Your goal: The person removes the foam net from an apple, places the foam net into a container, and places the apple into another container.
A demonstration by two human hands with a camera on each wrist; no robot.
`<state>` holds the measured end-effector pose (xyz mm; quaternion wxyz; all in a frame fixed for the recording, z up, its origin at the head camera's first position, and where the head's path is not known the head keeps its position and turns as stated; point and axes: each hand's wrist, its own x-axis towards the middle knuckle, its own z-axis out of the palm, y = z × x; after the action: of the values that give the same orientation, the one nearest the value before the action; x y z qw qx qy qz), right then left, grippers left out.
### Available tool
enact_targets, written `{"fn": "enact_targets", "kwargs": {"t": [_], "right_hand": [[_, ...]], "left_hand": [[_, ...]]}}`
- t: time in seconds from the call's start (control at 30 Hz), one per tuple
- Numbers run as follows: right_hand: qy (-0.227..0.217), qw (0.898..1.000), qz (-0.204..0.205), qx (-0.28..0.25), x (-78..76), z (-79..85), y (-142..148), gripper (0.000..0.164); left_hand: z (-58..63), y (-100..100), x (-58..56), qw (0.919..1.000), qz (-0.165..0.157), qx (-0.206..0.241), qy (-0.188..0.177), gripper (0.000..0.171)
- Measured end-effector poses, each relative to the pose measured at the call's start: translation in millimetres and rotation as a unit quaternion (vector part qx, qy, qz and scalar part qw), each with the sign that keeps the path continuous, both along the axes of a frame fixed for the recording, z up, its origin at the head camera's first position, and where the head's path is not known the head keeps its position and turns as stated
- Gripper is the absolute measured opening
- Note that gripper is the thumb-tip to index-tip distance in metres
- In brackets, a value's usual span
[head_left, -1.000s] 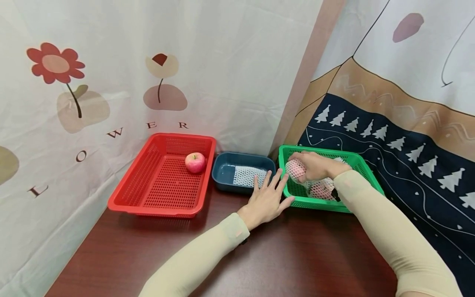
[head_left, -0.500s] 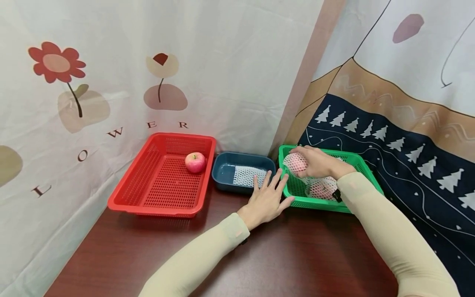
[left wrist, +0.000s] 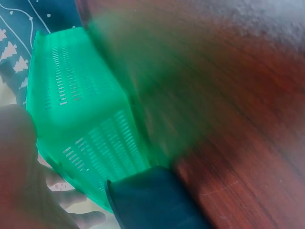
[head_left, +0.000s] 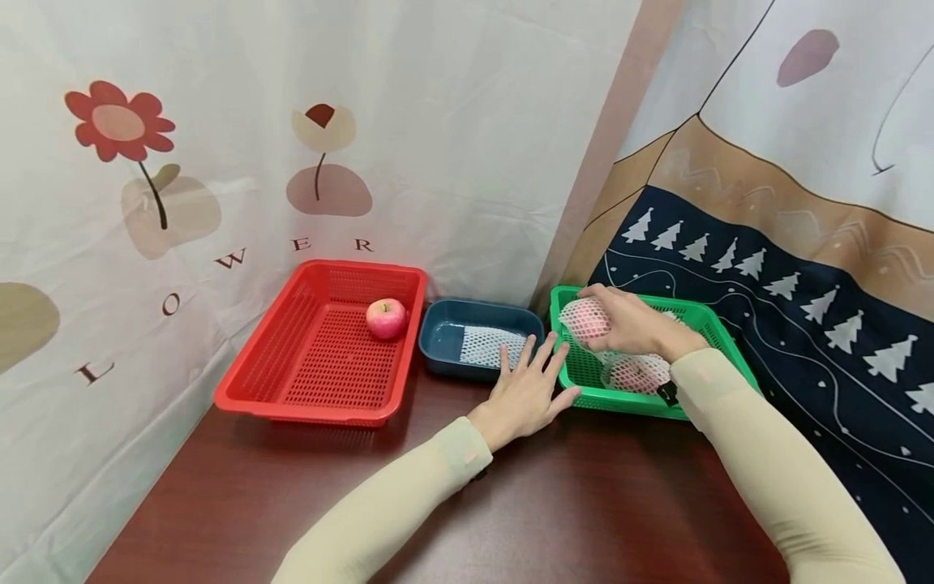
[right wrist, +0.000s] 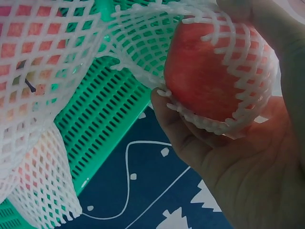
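Note:
In the head view my right hand (head_left: 635, 326) grips an apple (head_left: 586, 319) in a white foam net, raised at the left end of the green basket (head_left: 620, 402). Up close in the right wrist view, fingers and thumb curl round the netted apple (right wrist: 205, 71), and the loose mouth of its net hangs open to one side. More netted apples (head_left: 636, 375) lie in the basket below. My left hand (head_left: 520, 402) has its fingers straight and spread, held between the dark blue bin (head_left: 474, 309) and the green basket, fingertips at their rims.
A red basket (head_left: 255, 405) with one bare apple (head_left: 387, 318) stands at the left. A white foam net (head_left: 485, 347) lies flat inside the blue bin. Printed curtains (head_left: 467, 162) hang close behind the baskets. The brown table (head_left: 584, 503) extends in front.
The right hand has lifted the netted apple a little and shifted slightly right. The left hand stays in place. The head view has turned slightly.

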<state>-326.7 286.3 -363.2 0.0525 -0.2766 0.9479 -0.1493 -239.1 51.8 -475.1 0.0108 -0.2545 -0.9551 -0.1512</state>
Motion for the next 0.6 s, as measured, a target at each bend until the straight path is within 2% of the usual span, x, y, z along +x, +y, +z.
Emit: {"fn": "enact_targets", "kwargs": {"t": [0.4, 0.6], "right_hand": [[0.027, 0.999, -0.001, -0.018, 8.8, -0.9, 3.4, 0.081], [0.026, 0.999, -0.011, -0.022, 15.7, 2.6, 2.9, 0.081]], "left_hand": [[5.5, -2.6, -0.2, 0.9999, -0.006, 0.001, -0.01, 0.084], [8.4, -5.9, 0.8, 1.0, -0.004, 0.001, 0.0, 0.084]]}}
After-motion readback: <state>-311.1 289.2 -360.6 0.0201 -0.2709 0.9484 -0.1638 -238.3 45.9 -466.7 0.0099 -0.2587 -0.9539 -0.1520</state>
